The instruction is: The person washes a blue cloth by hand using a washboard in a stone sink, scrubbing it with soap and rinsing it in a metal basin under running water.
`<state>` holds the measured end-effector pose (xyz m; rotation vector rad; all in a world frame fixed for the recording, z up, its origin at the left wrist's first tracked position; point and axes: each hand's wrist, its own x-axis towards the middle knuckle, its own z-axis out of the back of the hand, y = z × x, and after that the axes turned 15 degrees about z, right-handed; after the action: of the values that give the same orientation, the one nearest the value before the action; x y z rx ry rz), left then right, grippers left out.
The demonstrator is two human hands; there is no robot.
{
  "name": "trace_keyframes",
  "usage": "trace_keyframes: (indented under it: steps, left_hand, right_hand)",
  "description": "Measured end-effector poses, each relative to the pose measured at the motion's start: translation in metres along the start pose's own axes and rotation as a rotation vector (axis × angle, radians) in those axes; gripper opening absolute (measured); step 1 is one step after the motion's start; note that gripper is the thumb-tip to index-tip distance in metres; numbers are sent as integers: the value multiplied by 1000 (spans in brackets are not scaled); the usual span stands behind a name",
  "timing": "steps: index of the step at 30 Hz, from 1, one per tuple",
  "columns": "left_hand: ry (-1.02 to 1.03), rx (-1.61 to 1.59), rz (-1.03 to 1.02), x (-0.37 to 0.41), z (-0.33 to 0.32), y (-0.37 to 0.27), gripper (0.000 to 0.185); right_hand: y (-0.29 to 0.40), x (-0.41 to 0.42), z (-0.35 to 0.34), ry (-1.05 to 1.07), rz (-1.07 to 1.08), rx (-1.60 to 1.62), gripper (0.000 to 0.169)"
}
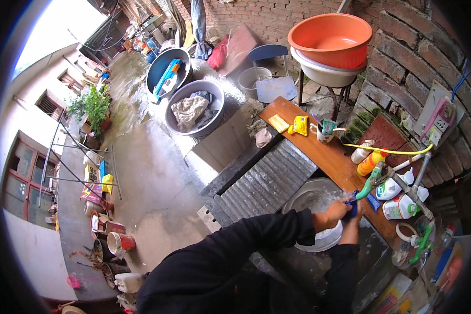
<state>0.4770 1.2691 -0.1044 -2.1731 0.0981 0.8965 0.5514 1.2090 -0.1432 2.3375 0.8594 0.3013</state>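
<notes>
My left hand and my right hand are together just below the green tap, both closed around a dark blue cloth. Beneath them, in the sink, stands a round metal basin with water in it. A white rounded thing, perhaps a second basin, shows below my forearm and is partly hidden. To the left of the basin slopes the ribbed stone washboard. A blue brush lies on the wooden plank, close to my hands.
Detergent bottles, a yellow-orange bottle and a cup line the plank. Beyond the washboard stands a grey tub of clothes. Orange and white tubs are stacked on a stool. A yellow hose runs to the wall socket area.
</notes>
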Motion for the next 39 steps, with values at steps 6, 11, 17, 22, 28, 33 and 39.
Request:
trace_keyframes:
  steps: [6, 11, 17, 22, 28, 33, 39]
  left_hand:
    - [48, -253, 114, -4, 22, -23, 31]
    - [-133, 162, -218, -20, -6, -22, 31]
    - [-29, 151, -25, 7, 19, -9, 28]
    - [3, -127, -48, -19, 29, -34, 30]
    - [368, -569, 254, -30, 12, -38, 34]
    - [212, -69, -122, 12, 37, -14, 28]
    - [-62, 33, -331, 25, 16, 0, 26]
  right_hand:
    - [-8, -38, -98, -260, 157, -536, 46]
    - [-14, 4, 10, -229, -98, -78, 43]
    - [-15, -8, -25, -367, 8, -323, 43]
    - [15, -3, -20, -169, -278, 32, 34]
    - [3, -16, -58, -360, 250, -571, 43]
    - [-20, -33, -71, -215, 433, -1073, 38]
    - [2, -8, -67, -235, 23, -414, 39]
